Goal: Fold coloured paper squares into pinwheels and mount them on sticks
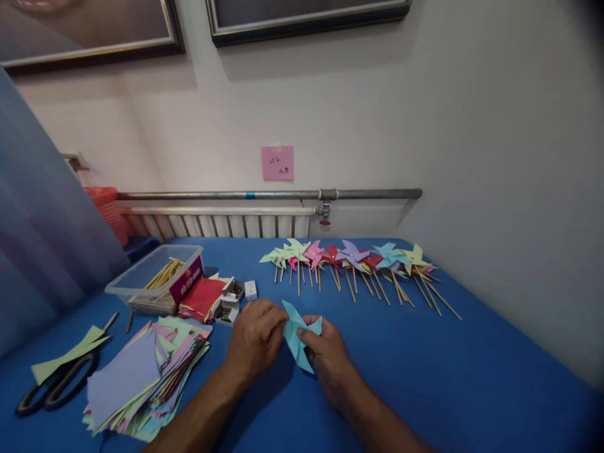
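Note:
A light-blue paper pinwheel (294,340) with folded blades is pinched between the thumb and fingers of my right hand (331,358), above the blue tabletop. My left hand (257,336) is closed at the pinwheel's left side, its fingertips against or very near a blade. Whatever those fingers pinch is hidden. Left of that hand stand small open boxes (226,311) of metal pins or tacks, with a small white box (250,290) beside them. No stick shows on the blue pinwheel.
Finished pinwheels on sticks (352,255) lie in a row at the back. Left are a stack of coloured paper (125,377), red paper (202,299), black-handled scissors (70,380) under green paper, and a clear plastic box (155,267) with wooden sticks. A pipe (283,195) runs along the wall.

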The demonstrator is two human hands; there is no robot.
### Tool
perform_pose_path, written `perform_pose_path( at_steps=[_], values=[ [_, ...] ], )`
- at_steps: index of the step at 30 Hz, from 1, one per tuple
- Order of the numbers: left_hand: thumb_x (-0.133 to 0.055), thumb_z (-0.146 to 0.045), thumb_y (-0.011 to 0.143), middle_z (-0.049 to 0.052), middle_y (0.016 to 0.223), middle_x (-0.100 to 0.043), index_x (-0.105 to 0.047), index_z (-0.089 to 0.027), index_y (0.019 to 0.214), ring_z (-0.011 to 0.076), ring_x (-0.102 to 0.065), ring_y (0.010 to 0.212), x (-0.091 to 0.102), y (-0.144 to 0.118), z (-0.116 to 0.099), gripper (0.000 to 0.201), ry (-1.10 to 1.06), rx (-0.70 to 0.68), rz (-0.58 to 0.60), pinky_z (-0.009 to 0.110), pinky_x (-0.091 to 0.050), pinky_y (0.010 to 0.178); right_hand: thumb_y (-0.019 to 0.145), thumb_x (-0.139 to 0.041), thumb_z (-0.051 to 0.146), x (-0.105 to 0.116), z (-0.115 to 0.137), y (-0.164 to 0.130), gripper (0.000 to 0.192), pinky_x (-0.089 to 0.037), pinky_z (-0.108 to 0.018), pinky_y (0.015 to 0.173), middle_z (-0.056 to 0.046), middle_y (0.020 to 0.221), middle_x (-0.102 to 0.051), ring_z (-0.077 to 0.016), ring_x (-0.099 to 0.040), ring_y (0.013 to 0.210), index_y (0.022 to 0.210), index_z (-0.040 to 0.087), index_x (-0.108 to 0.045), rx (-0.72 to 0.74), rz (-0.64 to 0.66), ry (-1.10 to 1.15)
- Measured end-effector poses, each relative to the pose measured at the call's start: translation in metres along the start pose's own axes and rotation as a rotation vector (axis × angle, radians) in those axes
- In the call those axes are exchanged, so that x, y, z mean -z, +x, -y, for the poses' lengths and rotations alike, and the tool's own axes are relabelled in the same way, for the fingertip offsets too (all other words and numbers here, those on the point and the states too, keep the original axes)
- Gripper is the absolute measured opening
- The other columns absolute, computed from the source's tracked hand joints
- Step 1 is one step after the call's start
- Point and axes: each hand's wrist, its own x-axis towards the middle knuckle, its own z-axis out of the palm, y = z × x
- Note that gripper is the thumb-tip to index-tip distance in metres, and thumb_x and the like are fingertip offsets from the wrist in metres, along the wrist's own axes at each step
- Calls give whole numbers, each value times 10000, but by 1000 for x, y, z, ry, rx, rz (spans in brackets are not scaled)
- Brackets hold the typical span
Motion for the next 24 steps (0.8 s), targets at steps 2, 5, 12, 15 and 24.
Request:
perform_pose_path(
  at_steps=[2, 5, 12, 15, 24],
  values=[
    [-534, -125, 1028, 53, 867, -763, -741, -190, 958, 184, -698, 809, 1, 1, 1, 228, 17, -43, 7, 319, -465, 759, 653, -820, 376, -1, 1, 0, 354, -431, -282, 564, 58, 630, -627, -158, -556, 569, 921, 233, -638, -17, -1, 14],
    [-511, -133, 1040, 64, 892, -768, -747, -193, 967, 183, -698, 816, 3, 2, 1, 254, 37, -74, 11, 321, -467, 759, 639, -823, 367, -2, 3, -1, 363, -425, -279, 548, 59, 634, -633, -158, -559, 564, 924, 233, -644, -30, 2, 30],
    [-500, -104, 1015, 56, 875, -732, -756, -203, 990, 184, -642, 783, 1, 1, 0, 276, 97, -182, 14, 327, -429, 723, 641, -810, 324, -4, 9, -4, 353, -424, -279, 564, 40, 662, -661, -162, -580, 589, 942, 215, -663, -47, 18, 69],
    [-509, -73, 995, 52, 879, -725, -751, -203, 974, 180, -633, 785, 1, 1, 1, 276, 107, -194, 19, 324, -421, 719, 663, -825, 338, -3, 10, -5, 355, -425, -280, 576, 30, 670, -672, -168, -588, 601, 954, 206, -668, -41, 36, 68],
    [-545, -53, 966, 52, 892, -721, -757, -204, 936, 185, -625, 798, -1, 0, 0, 262, 96, -185, 55, 328, -401, 730, 644, -827, 342, -3, 13, -6, 360, -444, -279, 595, 40, 684, -660, -165, -593, 617, 931, 218, -649, -24, 33, 62]
  ],
)
